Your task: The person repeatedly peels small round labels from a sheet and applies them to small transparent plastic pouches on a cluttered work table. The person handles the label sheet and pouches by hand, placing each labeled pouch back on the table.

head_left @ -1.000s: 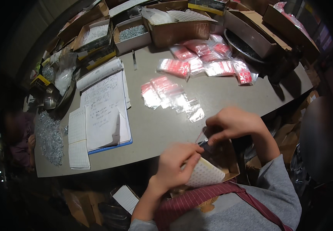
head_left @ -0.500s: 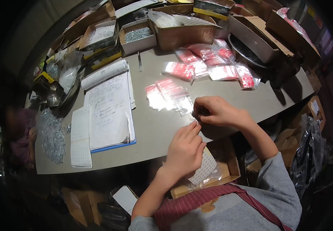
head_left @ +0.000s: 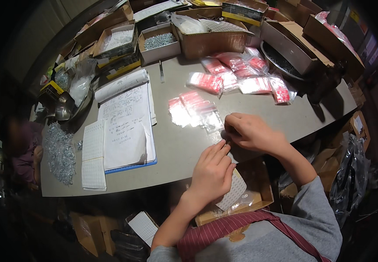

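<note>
My left hand [head_left: 213, 168] has its fingers stretched forward and pressed together over the table's near edge. Its thumb lies against a white sheet of small printed labels [head_left: 235, 192], which hangs below the hand over an open cardboard box. Just beyond its fingertips, my right hand [head_left: 252, 132] is curled with thumb and fingers closed; what they pinch is hidden. Left of the right hand lies a fanned pile of small clear bags with red-and-white strips [head_left: 193, 109]. Farther back are several packed bags with red parts [head_left: 254, 84].
An open notebook on a blue clipboard [head_left: 125, 131], a label pad [head_left: 94, 161] and a heap of screws [head_left: 60, 155] lie to the left. A pen [head_left: 161, 71] lies behind. Cardboard boxes [head_left: 211, 43] line the back. A co-worker's sleeve [head_left: 29, 139] shows at far left.
My right hand has turned slightly, its fingers curling lower toward the left fingertips. The left hand is nearly still, and the whole view has shifted a little.
</note>
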`<action>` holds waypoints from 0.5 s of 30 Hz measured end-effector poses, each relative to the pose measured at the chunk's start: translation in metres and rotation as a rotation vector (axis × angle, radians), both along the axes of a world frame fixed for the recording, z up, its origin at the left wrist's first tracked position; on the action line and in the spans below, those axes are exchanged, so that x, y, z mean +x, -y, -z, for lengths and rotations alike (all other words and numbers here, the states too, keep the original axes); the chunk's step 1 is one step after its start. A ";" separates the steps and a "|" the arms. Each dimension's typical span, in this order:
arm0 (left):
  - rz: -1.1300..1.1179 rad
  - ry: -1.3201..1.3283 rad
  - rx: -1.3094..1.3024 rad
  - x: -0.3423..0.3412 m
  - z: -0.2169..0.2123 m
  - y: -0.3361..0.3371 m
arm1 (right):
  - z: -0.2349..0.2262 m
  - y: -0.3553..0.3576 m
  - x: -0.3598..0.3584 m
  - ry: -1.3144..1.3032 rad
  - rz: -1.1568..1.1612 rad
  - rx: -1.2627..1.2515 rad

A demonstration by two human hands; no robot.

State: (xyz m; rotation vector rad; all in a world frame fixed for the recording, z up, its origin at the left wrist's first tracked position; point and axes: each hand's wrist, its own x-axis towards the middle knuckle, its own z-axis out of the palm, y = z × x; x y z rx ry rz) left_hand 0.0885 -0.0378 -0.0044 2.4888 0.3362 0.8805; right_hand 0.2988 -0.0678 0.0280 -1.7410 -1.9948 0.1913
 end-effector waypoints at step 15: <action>0.002 0.008 0.019 -0.007 -0.004 0.003 | -0.008 0.009 0.014 -0.142 -0.152 -0.106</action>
